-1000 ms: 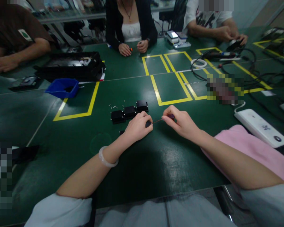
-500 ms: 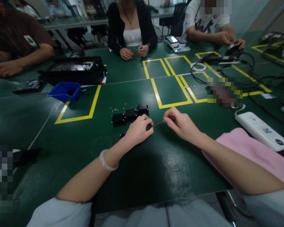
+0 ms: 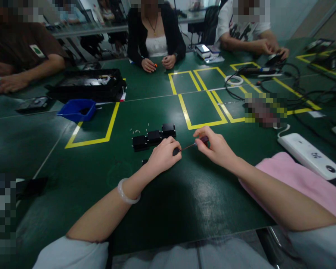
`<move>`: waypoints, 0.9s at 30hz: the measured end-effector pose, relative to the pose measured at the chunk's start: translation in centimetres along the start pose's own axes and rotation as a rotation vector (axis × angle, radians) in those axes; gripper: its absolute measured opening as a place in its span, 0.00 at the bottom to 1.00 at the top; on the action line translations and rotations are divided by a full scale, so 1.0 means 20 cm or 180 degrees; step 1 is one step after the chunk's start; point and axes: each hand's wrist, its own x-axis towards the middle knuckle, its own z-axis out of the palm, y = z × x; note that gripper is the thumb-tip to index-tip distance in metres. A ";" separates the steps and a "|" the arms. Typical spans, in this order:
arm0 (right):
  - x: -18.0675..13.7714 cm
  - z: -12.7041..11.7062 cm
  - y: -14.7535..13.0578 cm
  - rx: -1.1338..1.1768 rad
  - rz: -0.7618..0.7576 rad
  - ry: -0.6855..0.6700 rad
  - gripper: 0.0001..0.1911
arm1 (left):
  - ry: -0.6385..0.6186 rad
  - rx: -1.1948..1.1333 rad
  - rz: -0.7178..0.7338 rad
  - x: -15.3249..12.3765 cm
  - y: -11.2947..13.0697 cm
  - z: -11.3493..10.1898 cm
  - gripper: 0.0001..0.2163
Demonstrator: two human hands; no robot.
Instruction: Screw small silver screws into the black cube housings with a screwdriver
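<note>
On the dark green tabletop (image 3: 168, 201), right in the middle, two bare hands are working close together. Left hand (image 3: 165, 154) has its grip closed around one small black rounded piece (image 3: 176, 151), mostly covered by the fingers. Right hand (image 3: 217, 149) has its grip pinched on one slim screwdriver with a dark reddish handle (image 3: 204, 139), and its thin metal shaft runs over to the black piece; can't make out the exact contact, fingers are in the way.

Just beyond the left hand I count three black square blocks (image 3: 154, 136) lined up in a slanting row, plus one more black bit (image 3: 145, 161) poking out by the left forearm, mostly hidden. Next to the row is a scatter of tiny silvery screws (image 3: 136, 131), a handful, too small to count properly.

Further out: one blue plastic bin (image 3: 77, 108) at left, one long white power strip (image 3: 310, 155) at right, and one pink cloth (image 3: 282, 173) near the right forearm. Three people (image 3: 156, 45) sit across the far side.
</note>
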 end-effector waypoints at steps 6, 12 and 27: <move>0.01 -0.01 0.02 -0.0061 0.0072 -0.0011 0.08 | -0.0038 0.0036 -0.0012 0.00 0.00 0.00 0.09; 0.01 -0.01 0.02 -0.0061 0.0008 0.0040 0.08 | -0.0031 0.0064 -0.0039 0.00 0.01 0.00 0.09; 0.01 0.00 0.03 -0.0211 0.0034 -0.0031 0.08 | 0.0014 0.0089 0.0007 -0.01 0.00 0.00 0.09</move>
